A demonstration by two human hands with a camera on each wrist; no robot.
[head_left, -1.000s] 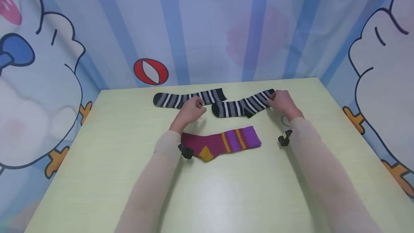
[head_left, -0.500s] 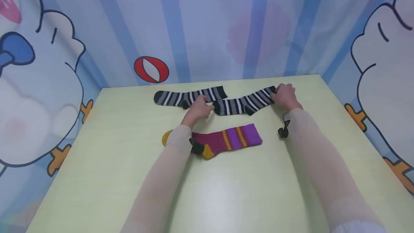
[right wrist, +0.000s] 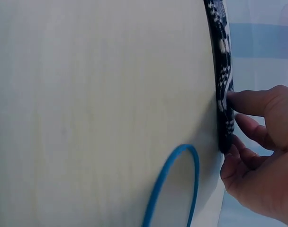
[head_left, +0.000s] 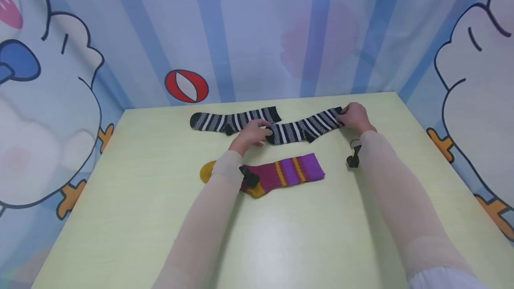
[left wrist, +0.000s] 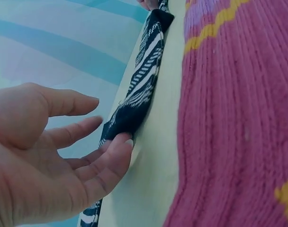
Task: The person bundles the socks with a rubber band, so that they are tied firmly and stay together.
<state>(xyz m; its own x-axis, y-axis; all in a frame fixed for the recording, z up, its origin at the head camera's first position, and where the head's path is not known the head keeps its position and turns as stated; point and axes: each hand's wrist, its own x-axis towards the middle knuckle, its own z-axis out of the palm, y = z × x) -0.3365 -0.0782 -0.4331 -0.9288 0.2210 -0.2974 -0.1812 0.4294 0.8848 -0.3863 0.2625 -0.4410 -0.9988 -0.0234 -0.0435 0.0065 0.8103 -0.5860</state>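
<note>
Two black-and-white striped socks lie flat near the table's back edge. My right hand [head_left: 355, 117] pinches the cuff end of the right striped sock [head_left: 301, 131]; the right wrist view shows thumb and fingers at that cuff [right wrist: 223, 109]. At the same sock's dark toe is my left hand [head_left: 252, 134], its fingers spread around the toe [left wrist: 130, 118] without closing on it. The left striped sock [head_left: 214, 122] extends behind the left hand. Nearer to me lies a magenta and purple sock [head_left: 273, 175] with yellow bands, partly covered by my left sleeve and wrist camera.
The pale table [head_left: 273, 240] meets a blue striped backdrop [head_left: 261, 35] with cartoon figures at the back and both sides. A black wrist camera [head_left: 250, 176] hangs over the magenta sock. A blue loop [right wrist: 163, 175] shows below the right hand.
My left hand has moved right from in front of the left striped sock to the toe of the right one. The right hand has stayed at the cuff.
</note>
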